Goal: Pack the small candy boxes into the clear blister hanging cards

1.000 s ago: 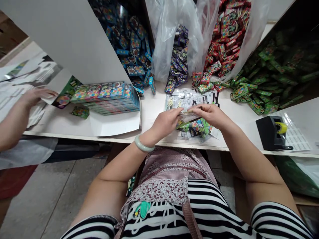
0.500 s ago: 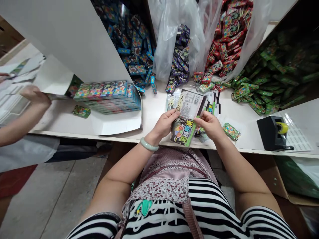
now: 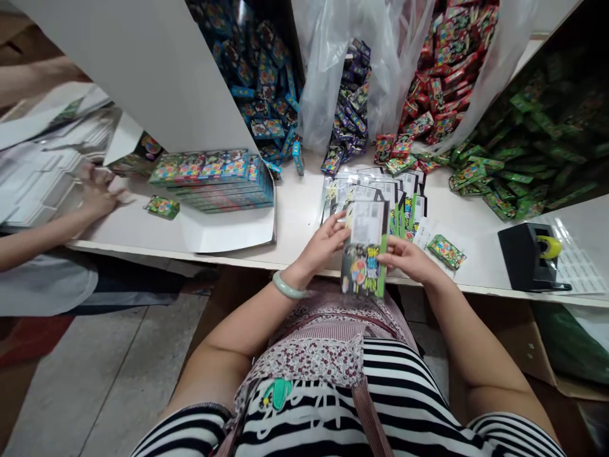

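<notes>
Between my two hands, above the table's front edge, is a printed card packet with a pale upper part and a dark, colourful lower part, slightly blurred. My left hand, with a pale green bangle above the wrist, pinches its left edge. Fingers of my right hand close on its right edge. Just beyond lies a spread of similar packets, overlapping on the white table. A small green box rests right of my right hand.
Heaps of small blue boxes, purple boxes, red boxes and green boxes fill the back. A tape dispenser stands right. Stacked boxes sit in an open carton left, near a co-worker's hand.
The packet in my hands has shifted right and toward me, uncovering more of the spread packets behind it. At the left, the co-worker's hand has moved from the white carton flap down to the table.
</notes>
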Tool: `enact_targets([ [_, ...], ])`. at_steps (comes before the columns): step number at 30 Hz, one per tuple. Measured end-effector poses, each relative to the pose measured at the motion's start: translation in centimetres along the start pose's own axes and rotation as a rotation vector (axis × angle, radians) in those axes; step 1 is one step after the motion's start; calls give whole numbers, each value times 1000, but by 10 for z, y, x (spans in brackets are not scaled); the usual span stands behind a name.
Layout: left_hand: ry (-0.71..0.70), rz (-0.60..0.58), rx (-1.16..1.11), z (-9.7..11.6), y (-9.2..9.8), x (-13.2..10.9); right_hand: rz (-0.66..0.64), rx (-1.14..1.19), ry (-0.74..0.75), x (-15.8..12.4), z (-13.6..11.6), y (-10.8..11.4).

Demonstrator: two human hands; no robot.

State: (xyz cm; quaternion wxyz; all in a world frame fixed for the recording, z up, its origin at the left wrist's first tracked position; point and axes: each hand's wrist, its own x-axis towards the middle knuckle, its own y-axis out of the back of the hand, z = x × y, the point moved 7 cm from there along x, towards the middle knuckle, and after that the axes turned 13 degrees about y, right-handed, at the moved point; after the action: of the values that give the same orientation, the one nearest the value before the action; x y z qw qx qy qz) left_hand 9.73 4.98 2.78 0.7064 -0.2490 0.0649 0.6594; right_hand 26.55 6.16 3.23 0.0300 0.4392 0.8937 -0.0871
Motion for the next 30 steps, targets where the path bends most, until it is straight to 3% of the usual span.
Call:
enact_targets([
  [2, -81, 43, -23, 13, -1, 3, -120, -4, -20, -8, 4, -9],
  [3, -108, 44, -21, 17, -3, 2, -93, -31, 13, -12, 2, -7],
  [4, -123, 39, -8, 18, -6, 0, -12, -73, 69, -14, -1, -1],
  [7, -84, -36, 77, 10, -16, -7, 388, -202, 258, -26, -15, 29],
  [9, -100, -152, 104, 5, -23, -11, 450, -256, 289, -27, -19, 34],
  [11, -154, -195, 87, 5, -22, -15, 464, -276, 308, -25, -21, 31],
  [16, -209, -110, 132, 4, -9, -22, 464, -362, 294, -20, -18, 17],
  [23, -301, 143, 262, 10, 7, -24, 356, -502, 227, -12, -4, 25],
  [27, -277, 143, 291, 13, 4, -18, 308, -531, 304, -4, -10, 30],
  [30, -209, 111, 163, 10, 5, -12, 347, -457, 353, 0, -15, 30],
])
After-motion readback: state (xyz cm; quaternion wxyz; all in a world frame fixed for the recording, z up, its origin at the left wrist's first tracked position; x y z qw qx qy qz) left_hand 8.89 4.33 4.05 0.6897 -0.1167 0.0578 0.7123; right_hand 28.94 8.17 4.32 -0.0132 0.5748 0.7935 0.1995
